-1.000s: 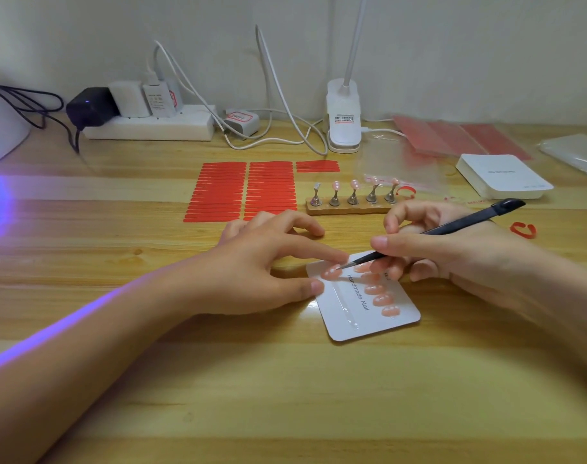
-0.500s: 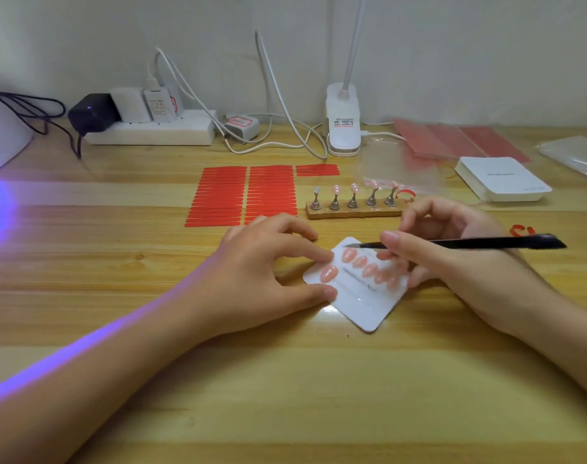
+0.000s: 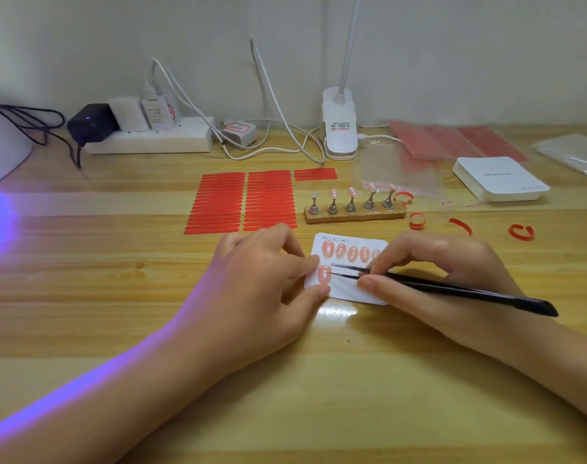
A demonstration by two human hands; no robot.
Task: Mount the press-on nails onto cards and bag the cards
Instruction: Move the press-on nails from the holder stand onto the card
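White card (image 3: 349,291) flat on desk (image 3: 118,296). Left hand (image 3: 262,289) fingers press card's left edge. Right hand (image 3: 432,279) fingers pinch black tweezers (image 3: 452,289), tip touching lower-row nail (image 3: 324,274).

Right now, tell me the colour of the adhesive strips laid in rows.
Red adhesive strips, clearest in the head view.
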